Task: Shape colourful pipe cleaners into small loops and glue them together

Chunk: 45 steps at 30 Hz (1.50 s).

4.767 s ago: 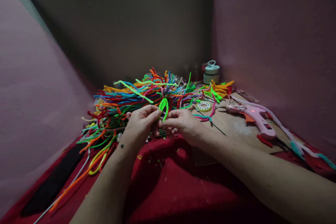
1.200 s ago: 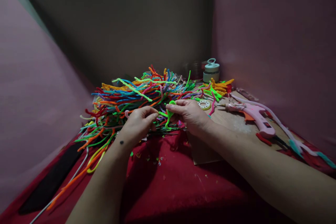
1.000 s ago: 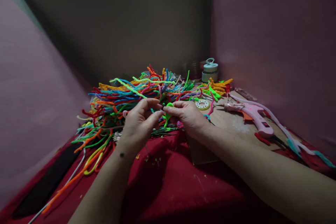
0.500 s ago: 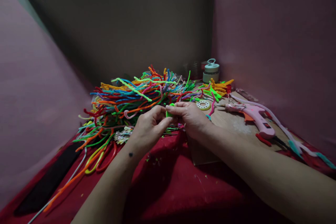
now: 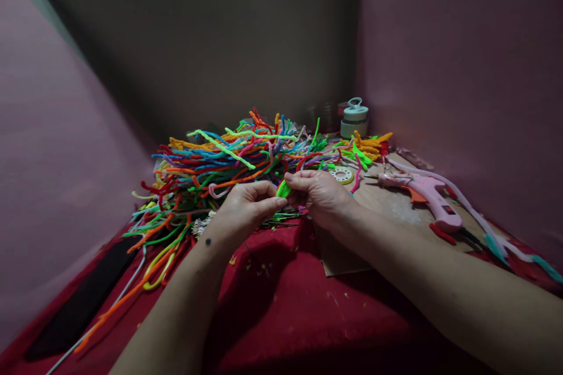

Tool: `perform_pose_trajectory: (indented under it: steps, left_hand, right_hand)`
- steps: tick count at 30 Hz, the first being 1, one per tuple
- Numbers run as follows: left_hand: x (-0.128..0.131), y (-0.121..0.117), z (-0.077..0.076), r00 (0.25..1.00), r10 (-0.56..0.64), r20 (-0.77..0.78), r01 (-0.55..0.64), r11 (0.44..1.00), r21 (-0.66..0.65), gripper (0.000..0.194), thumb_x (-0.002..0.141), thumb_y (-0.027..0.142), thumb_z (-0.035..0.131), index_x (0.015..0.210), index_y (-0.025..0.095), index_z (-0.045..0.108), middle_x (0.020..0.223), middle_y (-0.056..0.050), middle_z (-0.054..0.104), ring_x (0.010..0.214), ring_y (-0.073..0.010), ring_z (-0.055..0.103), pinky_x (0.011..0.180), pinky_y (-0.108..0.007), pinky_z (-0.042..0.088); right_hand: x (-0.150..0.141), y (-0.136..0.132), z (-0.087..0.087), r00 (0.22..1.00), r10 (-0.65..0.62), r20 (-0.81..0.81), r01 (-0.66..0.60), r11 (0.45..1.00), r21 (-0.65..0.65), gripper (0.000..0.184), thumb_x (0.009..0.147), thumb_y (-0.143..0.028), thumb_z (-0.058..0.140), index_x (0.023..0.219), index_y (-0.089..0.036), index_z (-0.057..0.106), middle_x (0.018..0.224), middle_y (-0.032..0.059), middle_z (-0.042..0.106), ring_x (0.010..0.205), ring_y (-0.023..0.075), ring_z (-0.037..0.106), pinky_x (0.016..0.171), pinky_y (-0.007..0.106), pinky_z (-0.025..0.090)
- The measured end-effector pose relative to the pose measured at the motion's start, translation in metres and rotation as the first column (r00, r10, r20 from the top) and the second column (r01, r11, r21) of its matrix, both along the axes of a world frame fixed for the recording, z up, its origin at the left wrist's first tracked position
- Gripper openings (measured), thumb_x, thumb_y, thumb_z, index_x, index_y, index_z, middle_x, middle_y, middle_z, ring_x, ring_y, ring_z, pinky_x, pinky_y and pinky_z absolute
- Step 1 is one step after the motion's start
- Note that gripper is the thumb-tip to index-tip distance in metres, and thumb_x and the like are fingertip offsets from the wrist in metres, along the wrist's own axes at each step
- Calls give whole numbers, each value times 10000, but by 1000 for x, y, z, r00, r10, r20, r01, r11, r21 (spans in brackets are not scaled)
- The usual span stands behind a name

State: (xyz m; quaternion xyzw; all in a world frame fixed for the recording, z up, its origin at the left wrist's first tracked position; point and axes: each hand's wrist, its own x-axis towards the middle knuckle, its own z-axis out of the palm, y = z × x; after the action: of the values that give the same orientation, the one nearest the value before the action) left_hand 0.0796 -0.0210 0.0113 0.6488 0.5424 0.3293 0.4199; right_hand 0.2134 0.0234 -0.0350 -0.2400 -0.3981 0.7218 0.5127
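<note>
A small bright green piece of bent pipe cleaner [image 5: 283, 189] sits between my two hands, above the front of the table. My left hand [image 5: 247, 204] pinches its left side between thumb and fingers. From the right, my right hand [image 5: 319, 194] grips it with thumb and forefinger. The fingers cover part of the piece. Just behind my hands lies a big heap of colourful pipe cleaners [image 5: 220, 155].
At right a pink hot glue gun [image 5: 433, 196] rests on a brown board [image 5: 391, 202]. A round white tape roll [image 5: 341, 174] and a pale green lidded jar [image 5: 354, 118] stand beyond. Red cloth [image 5: 281, 304] covers the table; a dark flat strip [image 5: 83, 299] lies left.
My left hand has shifted slightly left and down and tilted. The green piece has turned, so more of its folded side shows between the fingertips.
</note>
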Motion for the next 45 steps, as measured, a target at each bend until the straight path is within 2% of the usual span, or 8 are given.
perform_pose_trajectory:
  steps: [4, 9, 16, 19, 23, 33, 40, 45]
  left_hand:
    - [2, -3, 2, 1000, -9, -2, 9, 999, 40, 291, 672, 319, 669, 562, 150, 459, 427, 89, 353, 377, -22, 277, 370, -161, 190]
    - [-1, -4, 2, 999, 4, -43, -1, 998, 63, 275, 700, 281, 641, 556, 148, 448, 445, 83, 365, 390, -24, 287, 378, -160, 205]
    - [0, -5, 3, 999, -32, 14, 32, 999, 29, 281, 733, 301, 601, 570, 155, 424, 447, 82, 347, 393, -26, 263, 375, -163, 185]
    - [0, -5, 3, 999, -29, 32, 29, 999, 22, 279, 737, 309, 596, 578, 158, 423, 444, 82, 349, 388, -27, 257, 374, -164, 176]
    - [-1, -4, 1, 999, -30, 28, 29, 999, 30, 267, 744, 308, 581, 580, 160, 431, 445, 80, 370, 386, -31, 263, 379, -167, 187]
    - [-4, 1, -5, 998, -68, 5, 67, 996, 55, 257, 731, 320, 585, 578, 158, 458, 461, 66, 399, 409, -43, 299, 395, -176, 210]
    - [-5, 2, -5, 977, -48, 206, 64, 995, -72, 256, 714, 342, 606, 607, 167, 452, 415, 81, 371, 350, -34, 247, 353, -178, 165]
    - [-4, 3, -6, 989, -50, 141, 57, 997, -46, 242, 720, 326, 599, 603, 157, 471, 431, 79, 364, 371, -32, 261, 372, -171, 166]
  right_hand:
    - [1, -1, 3, 996, 82, -27, -81, 996, 48, 311, 568, -364, 735, 526, -150, 514, 447, -35, 524, 413, 75, 452, 453, 227, 331]
    - [2, -3, 5, 999, -29, 44, 22, 986, 163, 219, 599, -298, 725, 639, -137, 583, 487, -31, 558, 413, 71, 462, 437, 216, 326]
    - [2, -3, 6, 994, 13, -108, -8, 999, 44, 150, 598, -172, 689, 637, -146, 547, 474, -44, 541, 433, 94, 499, 478, 251, 409]
    - [4, -1, 8, 989, 87, -120, -82, 995, 50, 146, 606, -161, 681, 665, -144, 549, 494, -38, 551, 442, 90, 501, 479, 240, 405]
    - [6, 0, 10, 988, 117, -103, -109, 991, 82, 183, 626, -202, 690, 765, -141, 588, 578, -22, 589, 488, 81, 512, 504, 231, 401]
    - [6, 8, -1, 992, 69, 103, -84, 984, 155, 261, 614, -344, 727, 608, -141, 563, 495, -28, 546, 423, 71, 454, 444, 224, 330]
    - [7, 0, 10, 979, 203, 3, -202, 974, 101, 257, 612, -335, 726, 699, -161, 557, 496, -58, 510, 403, 59, 411, 392, 196, 286]
    - [7, -1, 8, 989, 90, 116, -106, 984, 144, 282, 606, -324, 722, 585, -155, 497, 430, -58, 481, 359, 52, 379, 372, 199, 281]
